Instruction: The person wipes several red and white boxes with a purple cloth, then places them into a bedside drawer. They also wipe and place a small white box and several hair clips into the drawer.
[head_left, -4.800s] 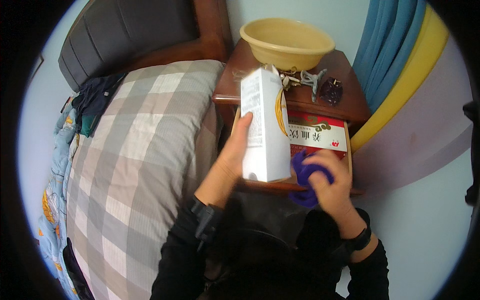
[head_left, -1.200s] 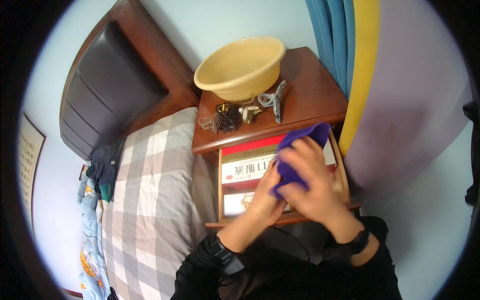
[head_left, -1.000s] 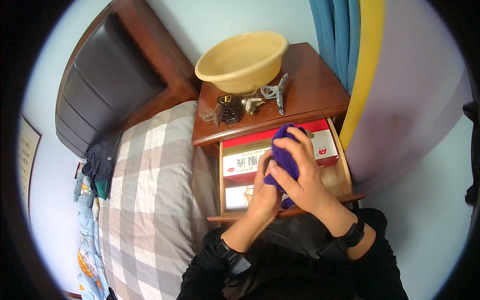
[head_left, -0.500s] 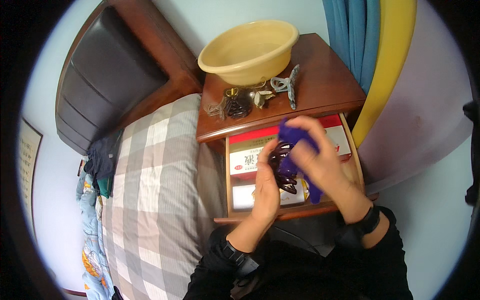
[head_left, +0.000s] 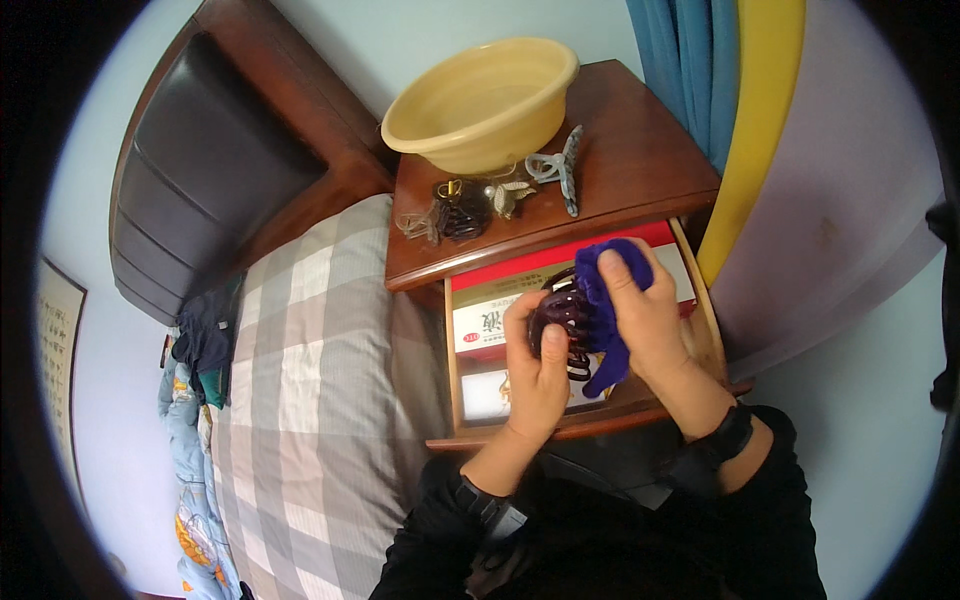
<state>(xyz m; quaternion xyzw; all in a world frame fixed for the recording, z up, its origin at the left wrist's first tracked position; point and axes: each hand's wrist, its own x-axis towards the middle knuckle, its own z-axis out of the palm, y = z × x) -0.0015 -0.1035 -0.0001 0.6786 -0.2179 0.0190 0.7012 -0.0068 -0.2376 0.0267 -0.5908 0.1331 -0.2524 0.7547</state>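
In my left hand [head_left: 533,378] is a dark, glossy claw hair clip [head_left: 560,315], gripped between thumb and fingers, its curved teeth pointing right. A purple cloth [head_left: 596,272] is bunched in my right hand [head_left: 652,325], thumb on top, and presses against the clip's toothed side. One end of the cloth hangs below the hand. Both hands are above the open drawer [head_left: 452,385]. On the nightstand behind lie a black claw clip [head_left: 464,216], a clear clip [head_left: 418,224], a metallic ornament with a pearl [head_left: 512,198] and a pale blue claw clip [head_left: 571,172].
A yellow basin [head_left: 470,135] stands on the wooden nightstand [head_left: 640,140]. Inside the drawer are a red and white box [head_left: 482,325] and a white item [head_left: 487,397]. The checked bed [head_left: 320,380] is at left, blue and yellow curtains [head_left: 765,130] at right.
The cloth has shifted from over the clip's middle to its right side, and more of the clip shows. My right thumb now lies upward on the cloth. The view has shifted slightly.
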